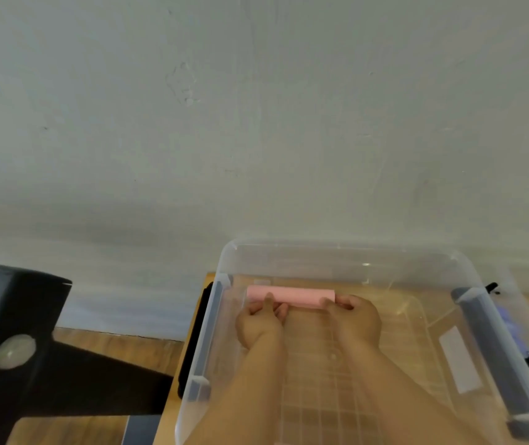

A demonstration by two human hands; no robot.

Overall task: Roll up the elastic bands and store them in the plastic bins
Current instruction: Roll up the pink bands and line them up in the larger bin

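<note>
Low by the far wall of the clear bin (337, 249), left hand (258, 322) and right hand (354, 319) each grip one end of the pink rolled band (295, 295), fingers curled round it; let go carelessly, it would likely spring open.

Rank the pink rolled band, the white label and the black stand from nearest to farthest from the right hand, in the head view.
1. Pink rolled band: gripped at its right end by the right hand, inside the clear bin.
2. White label: in the bin, to the hand's right.
3. Black stand: outside the bin, far left.
</note>
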